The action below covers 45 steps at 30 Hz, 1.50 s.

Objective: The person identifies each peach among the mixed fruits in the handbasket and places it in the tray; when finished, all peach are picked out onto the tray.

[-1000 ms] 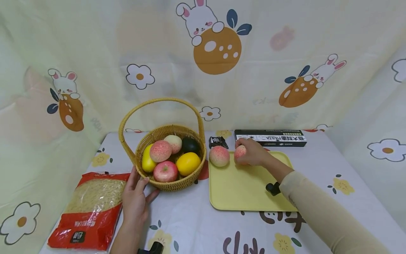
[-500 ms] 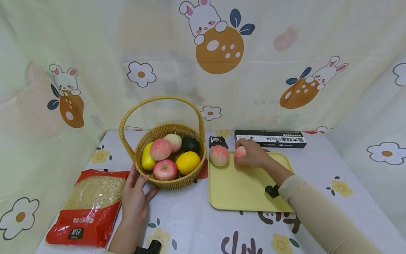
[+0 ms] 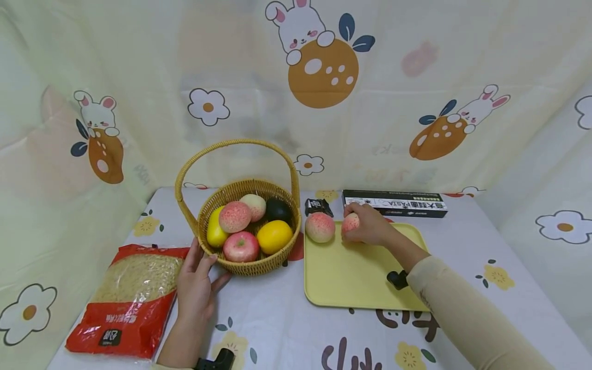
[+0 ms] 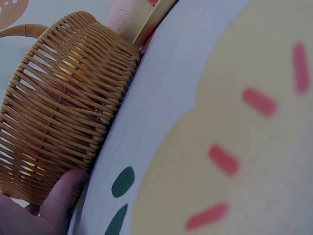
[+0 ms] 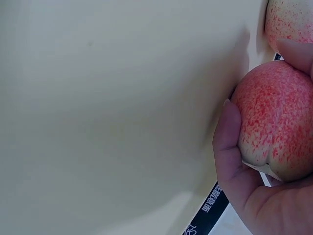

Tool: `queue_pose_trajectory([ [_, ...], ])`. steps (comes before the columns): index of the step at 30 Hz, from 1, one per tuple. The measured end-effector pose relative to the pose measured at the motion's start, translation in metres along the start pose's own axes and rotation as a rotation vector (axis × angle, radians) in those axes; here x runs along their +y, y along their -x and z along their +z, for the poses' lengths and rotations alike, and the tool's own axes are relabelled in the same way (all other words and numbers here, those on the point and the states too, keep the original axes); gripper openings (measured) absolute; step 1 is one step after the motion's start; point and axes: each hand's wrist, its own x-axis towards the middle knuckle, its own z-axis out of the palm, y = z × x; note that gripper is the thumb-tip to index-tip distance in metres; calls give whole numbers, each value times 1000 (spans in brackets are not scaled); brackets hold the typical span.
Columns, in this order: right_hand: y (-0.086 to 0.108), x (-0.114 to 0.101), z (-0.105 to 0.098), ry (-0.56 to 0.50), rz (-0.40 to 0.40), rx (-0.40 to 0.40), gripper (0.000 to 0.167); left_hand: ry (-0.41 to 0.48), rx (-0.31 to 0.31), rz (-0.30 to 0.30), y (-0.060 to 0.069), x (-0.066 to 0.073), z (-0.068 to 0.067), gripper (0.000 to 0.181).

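My right hand grips a pink-speckled peach at the back of the yellow tray; its fingers curl round the fruit in the right wrist view. Just left of it, another peach sits at the tray's back left corner. My left hand rests against the lower left side of a wicker basket, its fingers fairly straight; the left wrist view shows the thumb touching the weave. Inside the basket lie a red apple, two more peaches, yellow fruits and a dark green one.
A red bag of pasta lies left of my left hand. Behind the tray stands a long black-and-white pasta box, with a small black packet beside it. A patterned curtain closes off the back. The basket's tall handle arches upward.
The view shifts slightly. Both hands keep their places, the right on the peach and the left against the basket.
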Motion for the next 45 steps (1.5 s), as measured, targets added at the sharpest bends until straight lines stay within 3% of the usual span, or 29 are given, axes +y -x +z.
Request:
queue_pose_trajectory([
  [8,0,-2,0,-20,-11,-5,49,-4,-4,-13,-1,2,-2,69],
  [16,3,-2,-2,-129,33,-83,60,3,-2,-27,0,2,-5,69],
  [24,19,-8,-26,-260,47,-79,71,3,-2,-10,-1,1,-3,69],
  [32,50,-3,-50,-299,90,-17,78,16,-2,-25,0,0,-2,69],
  [35,63,-6,-56,-305,99,24,74,9,-2,-20,0,0,-1,69],
  [39,75,-16,-60,-335,93,85,52,4,-3,-16,-1,0,-2,69],
  [42,80,-31,-63,-377,81,136,32,10,-4,-19,-1,0,-2,69],
  [45,81,-51,-65,-429,48,169,23,10,-5,-18,-1,0,-1,68],
])
